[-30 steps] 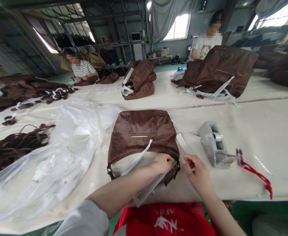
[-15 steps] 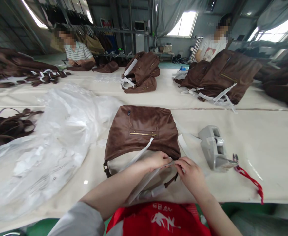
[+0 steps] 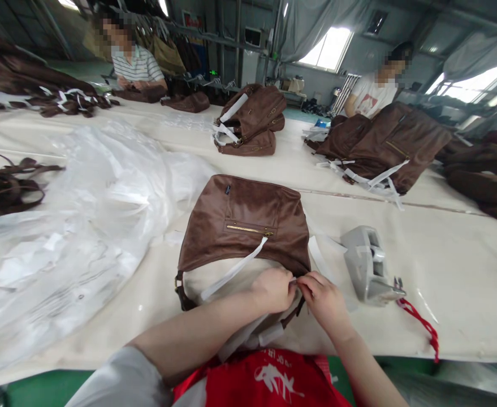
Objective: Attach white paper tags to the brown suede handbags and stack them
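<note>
A brown leather handbag (image 3: 248, 212) lies flat in front of me, with a gold zipper across its face and a white paper strip (image 3: 235, 271) on the zipper pull. At its lower right corner, where the strap joins, my left hand (image 3: 273, 289) is closed in a pinch. Fingertip to fingertip with it, my right hand (image 3: 322, 299) is pinched too. A bit of whitish wrapping strip (image 3: 293, 280) shows between them; its rest runs below my left wrist. The strap end is partly hidden by my hands. A white sleeve (image 3: 271, 334) wraps the strap near my apron.
A grey tape dispenser (image 3: 369, 265) with a red cord (image 3: 420, 319) stands at right. Clear plastic bags (image 3: 104, 226) spread at left beside brown straps (image 3: 11, 186). More brown bags (image 3: 252, 118) sit farther back, with one person (image 3: 138, 65) and another person (image 3: 373, 93) beyond.
My hands have come closer together at the bag's corner, and my left hand has curled tighter. Less of the wrapping strip shows between them. The view has tilted slightly.
</note>
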Demonstrator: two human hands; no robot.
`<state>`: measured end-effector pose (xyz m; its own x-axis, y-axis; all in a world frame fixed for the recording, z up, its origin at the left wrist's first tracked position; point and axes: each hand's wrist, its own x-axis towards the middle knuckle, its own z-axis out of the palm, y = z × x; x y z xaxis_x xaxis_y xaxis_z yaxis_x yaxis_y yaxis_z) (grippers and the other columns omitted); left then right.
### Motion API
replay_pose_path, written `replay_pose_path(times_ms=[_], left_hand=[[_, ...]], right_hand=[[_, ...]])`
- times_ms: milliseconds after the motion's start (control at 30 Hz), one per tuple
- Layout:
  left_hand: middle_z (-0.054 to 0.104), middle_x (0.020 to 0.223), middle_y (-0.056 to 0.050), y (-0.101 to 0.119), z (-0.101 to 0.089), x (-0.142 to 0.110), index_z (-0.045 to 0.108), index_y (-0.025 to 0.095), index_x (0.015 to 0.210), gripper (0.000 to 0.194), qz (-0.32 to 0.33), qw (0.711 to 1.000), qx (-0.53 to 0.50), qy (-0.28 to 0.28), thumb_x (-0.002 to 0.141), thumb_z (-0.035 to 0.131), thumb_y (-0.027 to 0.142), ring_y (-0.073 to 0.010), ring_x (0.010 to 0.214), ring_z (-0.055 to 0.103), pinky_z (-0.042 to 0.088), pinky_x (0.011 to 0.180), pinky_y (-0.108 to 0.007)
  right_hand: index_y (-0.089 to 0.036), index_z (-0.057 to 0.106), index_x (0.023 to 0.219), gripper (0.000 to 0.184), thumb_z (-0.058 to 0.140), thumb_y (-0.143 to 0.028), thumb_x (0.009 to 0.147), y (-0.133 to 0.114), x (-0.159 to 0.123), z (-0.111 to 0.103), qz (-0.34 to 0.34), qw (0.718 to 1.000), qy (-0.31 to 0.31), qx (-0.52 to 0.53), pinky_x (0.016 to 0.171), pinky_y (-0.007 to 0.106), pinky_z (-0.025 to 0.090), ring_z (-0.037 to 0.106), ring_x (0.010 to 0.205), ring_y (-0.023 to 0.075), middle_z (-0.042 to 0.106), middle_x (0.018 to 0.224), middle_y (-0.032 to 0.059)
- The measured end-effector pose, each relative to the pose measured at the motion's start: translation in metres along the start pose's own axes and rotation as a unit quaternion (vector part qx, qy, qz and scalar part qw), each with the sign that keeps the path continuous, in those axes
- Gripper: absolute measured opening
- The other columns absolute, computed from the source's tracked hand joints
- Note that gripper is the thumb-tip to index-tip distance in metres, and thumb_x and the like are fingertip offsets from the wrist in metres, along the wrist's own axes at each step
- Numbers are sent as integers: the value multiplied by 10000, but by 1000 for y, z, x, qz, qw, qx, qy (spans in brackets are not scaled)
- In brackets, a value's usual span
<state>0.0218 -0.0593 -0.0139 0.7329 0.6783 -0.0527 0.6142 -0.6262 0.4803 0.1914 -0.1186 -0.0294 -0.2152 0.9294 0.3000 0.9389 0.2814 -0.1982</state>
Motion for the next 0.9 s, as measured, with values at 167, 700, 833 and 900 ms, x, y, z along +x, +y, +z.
replay_pose_path(times_ms=[167,700,833,900], left_hand=[[650,980,-184,1,2,-2,625,100,1020,309,-17,999,-30,-16,864,395,236,-291,885,623,481,790,-386],[703,947,-121,-9,9,9,687,169,873,272,-53,991,-100,-66,835,440,277,-239,871,651,475,726,-287],[698,892,-128,-8,8,8,696,173,833,295,-63,988,-125,-66,831,440,317,-249,824,642,459,684,-298],[683,770,-113,-9,6,7,692,179,753,299,-92,979,-159,-85,817,453,347,-235,728,627,437,623,-290]], right_hand=[[-222,624,1045,207,478,-211,898,-3,1,-3,3,1000,8,8,697,302,496,636,810,190,666,920,55],[-216,633,1017,254,468,-115,852,-13,9,-21,-49,995,-72,43,797,350,508,628,875,203,679,983,61],[-217,639,970,213,463,-140,878,-8,10,-16,-61,995,-75,27,748,336,512,639,822,196,685,924,53],[-219,641,958,207,458,-154,885,-6,10,-15,-69,995,-71,23,733,329,510,642,803,192,686,906,51]])
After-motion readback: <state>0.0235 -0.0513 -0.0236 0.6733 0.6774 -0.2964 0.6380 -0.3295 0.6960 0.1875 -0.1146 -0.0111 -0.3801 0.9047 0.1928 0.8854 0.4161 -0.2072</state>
